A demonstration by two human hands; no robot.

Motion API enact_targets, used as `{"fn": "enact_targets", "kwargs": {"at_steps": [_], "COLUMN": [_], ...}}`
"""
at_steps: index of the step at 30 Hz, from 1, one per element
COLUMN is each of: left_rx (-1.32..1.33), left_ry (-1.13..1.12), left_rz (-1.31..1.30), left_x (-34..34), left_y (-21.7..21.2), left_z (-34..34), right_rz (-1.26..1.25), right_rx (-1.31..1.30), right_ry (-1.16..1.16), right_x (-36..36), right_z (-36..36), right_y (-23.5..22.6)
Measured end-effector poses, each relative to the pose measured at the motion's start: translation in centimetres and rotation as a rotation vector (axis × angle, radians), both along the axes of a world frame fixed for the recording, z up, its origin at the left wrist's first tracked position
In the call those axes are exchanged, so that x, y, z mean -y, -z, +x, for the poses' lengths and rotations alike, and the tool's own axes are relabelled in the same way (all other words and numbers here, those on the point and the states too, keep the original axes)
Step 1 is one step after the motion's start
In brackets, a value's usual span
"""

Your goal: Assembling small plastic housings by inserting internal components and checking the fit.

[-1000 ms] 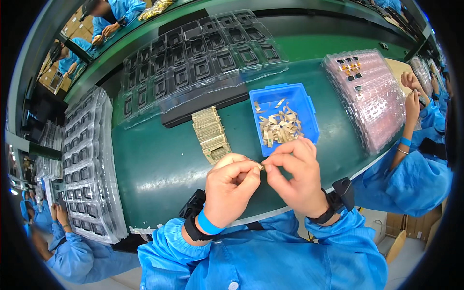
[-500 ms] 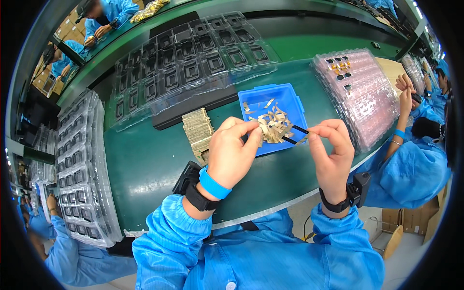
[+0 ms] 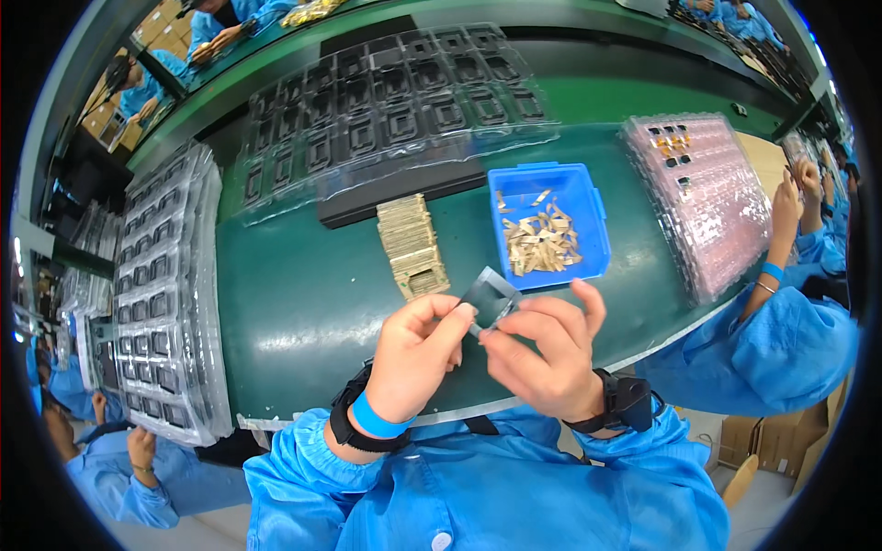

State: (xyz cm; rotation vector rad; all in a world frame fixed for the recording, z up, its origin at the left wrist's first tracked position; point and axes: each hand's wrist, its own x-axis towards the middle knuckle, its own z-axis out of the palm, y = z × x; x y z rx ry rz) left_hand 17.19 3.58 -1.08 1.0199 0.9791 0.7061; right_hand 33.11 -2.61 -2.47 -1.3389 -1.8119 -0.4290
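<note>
While pinched between both hands just above the near edge of the green table, small dark square frame tilted, one corner up toward the blue bin of gold clips. Left hand closed on the frame's left edge with thumb and forefinger, right hand pinching its lower right side, remaining fingers curled loosely; equally near, one each side. Stack of gold strips just beyond the left hand, clear trays farther back, pink trays well right
</note>
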Motion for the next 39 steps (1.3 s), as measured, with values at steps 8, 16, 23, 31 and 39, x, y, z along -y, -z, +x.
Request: {"fn": "enact_targets", "kwargs": {"at_steps": [8, 16, 23, 31, 39], "left_rx": [-0.125, -0.176, -0.663, -0.766, -0.774], "left_ry": [-0.095, -0.037, -0.273, -0.079, -0.155], "left_rz": [0.065, 0.187, 0.693, 0.762, 0.770], "left_x": [1.8, 3.2, 4.1, 5.0, 5.2], "left_y": [1.4, 1.8, 3.9, 5.7, 6.7], "left_z": [-5.8, -8.2, -10.2, -11.1, -11.0], "right_rz": [-0.848, -1.193, -1.037, -1.250, -1.252], "right_rx": [-0.770, -0.826, -1.091, -1.312, -1.109], "right_ry": [-0.184, -0.348, -0.352, -0.429, -0.326], "right_x": [-2.0, -2.8, -3.4, -3.7, -3.1], "right_z": [-0.6, -2.9, -3.0, -5.0, -7.0], "right_y": [-1.3, -1.0, 1.3, 2.8, 3.8]}}
